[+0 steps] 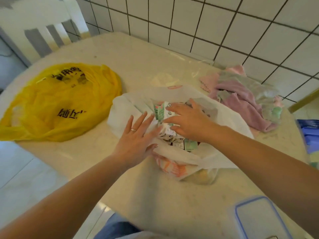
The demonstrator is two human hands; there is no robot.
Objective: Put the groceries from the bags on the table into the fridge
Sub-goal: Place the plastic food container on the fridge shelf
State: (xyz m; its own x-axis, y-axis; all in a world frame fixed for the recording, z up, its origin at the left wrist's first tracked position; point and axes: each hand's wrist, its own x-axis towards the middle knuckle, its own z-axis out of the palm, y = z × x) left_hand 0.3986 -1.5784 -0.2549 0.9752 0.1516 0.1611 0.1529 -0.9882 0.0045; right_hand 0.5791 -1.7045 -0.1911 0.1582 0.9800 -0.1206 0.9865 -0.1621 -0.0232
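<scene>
A white plastic bag (224,121) lies open in the middle of the table (138,62), holding several small green-and-white drink cartons (163,112). My left hand (138,135), fingers straight, presses on the bag's left edge beside the cartons. My right hand (188,121) reaches into the bag, its fingers spread over the top cartons and touching them; a firm hold is not plain. A flattened yellow plastic bag (60,104) with black lettering lies to the left.
A pile of pink, grey and green cloths (245,99) sits at the right by the tiled wall (224,23). A clear container lid with a blue rim (259,219) lies near the front right. A white chair (39,30) stands at the far left.
</scene>
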